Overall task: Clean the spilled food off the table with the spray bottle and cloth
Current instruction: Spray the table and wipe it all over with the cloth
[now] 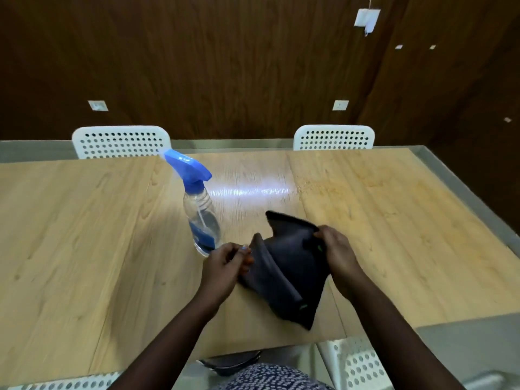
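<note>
Right hand (337,250) grips upper right edge of dark cloth (289,266), fingers curled over fabric. Left hand (228,263) pinches cloth's left fold, fingers bent. Cloth partly lifted and bunched between hands, lower corner resting on table (84,235) near front edge. Spray bottle (201,212), clear with blue trigger head, upright just beside left hand. Wet, smeared patch (332,190) on table beyond cloth, toward right. Two white perforated chairs (121,142) at far side.

We saw dark grey cloth (289,271), blue-capped clear spray bottle (201,212), light woodgrain table (84,235), white perforated chairs (121,142) at 12 o'clock.
</note>
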